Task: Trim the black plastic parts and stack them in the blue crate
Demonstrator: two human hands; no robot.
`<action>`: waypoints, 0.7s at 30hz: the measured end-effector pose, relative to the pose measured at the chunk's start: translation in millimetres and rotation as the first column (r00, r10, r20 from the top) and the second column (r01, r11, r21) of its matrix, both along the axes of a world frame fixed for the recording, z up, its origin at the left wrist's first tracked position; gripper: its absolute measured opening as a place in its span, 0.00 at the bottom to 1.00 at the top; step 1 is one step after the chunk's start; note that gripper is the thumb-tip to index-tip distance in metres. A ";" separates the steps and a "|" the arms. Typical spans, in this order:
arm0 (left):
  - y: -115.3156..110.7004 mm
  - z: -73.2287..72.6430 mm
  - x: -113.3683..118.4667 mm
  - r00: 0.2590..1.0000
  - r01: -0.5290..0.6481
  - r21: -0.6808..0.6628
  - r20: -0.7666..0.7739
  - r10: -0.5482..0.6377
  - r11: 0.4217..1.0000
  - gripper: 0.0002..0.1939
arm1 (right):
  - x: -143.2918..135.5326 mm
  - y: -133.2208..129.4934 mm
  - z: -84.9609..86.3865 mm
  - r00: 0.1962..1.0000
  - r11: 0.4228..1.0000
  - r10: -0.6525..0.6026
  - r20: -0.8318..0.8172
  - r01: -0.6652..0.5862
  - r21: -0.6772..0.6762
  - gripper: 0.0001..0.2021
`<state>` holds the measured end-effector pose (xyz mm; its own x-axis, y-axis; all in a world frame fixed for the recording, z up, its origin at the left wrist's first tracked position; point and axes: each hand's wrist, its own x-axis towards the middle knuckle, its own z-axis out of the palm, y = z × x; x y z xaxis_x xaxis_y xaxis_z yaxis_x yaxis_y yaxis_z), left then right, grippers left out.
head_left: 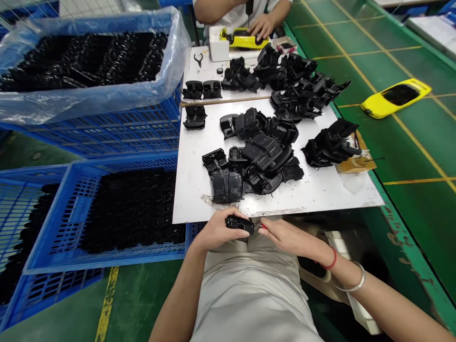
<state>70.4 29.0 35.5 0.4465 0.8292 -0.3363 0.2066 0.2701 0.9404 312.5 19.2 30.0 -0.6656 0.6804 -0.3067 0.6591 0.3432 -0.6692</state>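
Below the table's front edge, my left hand (221, 231) grips a black plastic toy-car interior part (239, 226) over my lap. My right hand (285, 234) is closed round a small red-handled tool (263, 226), most of whose handle is hidden in the fingers. Its thin metal tip points left and meets the right end of the part; whether it is a blade or a driver, I cannot tell. Just beyond my hands, a heap of similar black plastic parts (262, 151) lies on the white table (194, 190). One flat part (227, 186) is closest to the front edge.
Blue crates (107, 261) of black parts stand at the left, one lined with plastic film (174, 52). Across the table, a person's hand (262, 26) rests on a yellow toy car body (245, 39). Another yellow car body (395, 98) lies on the green surface at right.
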 end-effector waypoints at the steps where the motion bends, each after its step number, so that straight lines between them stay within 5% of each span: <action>1: -0.1 -0.3 0.1 1.000 -0.003 -0.004 0.001 0.003 1.000 0.17 | -0.2 0.8 0.6 1.000 1.000 0.003 -0.007 -0.003 -0.012 0.14; 13: -1.0 -1.9 -1.1 1.000 0.000 0.007 -0.031 0.000 1.000 0.16 | -3.4 9.0 1.7 0.998 0.995 0.066 -0.009 -0.067 -0.070 0.14; 21: -1.1 -2.2 0.7 0.998 -0.005 0.024 -0.061 0.006 1.000 0.16 | -4.1 3.1 3.7 0.999 0.998 0.032 0.019 -0.032 0.044 0.11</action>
<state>71.1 27.9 33.2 0.4209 0.8398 -0.3428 0.2626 0.2490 0.9322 308.4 22.3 33.7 -0.6820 0.6720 -0.2886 0.6590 0.3936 -0.6409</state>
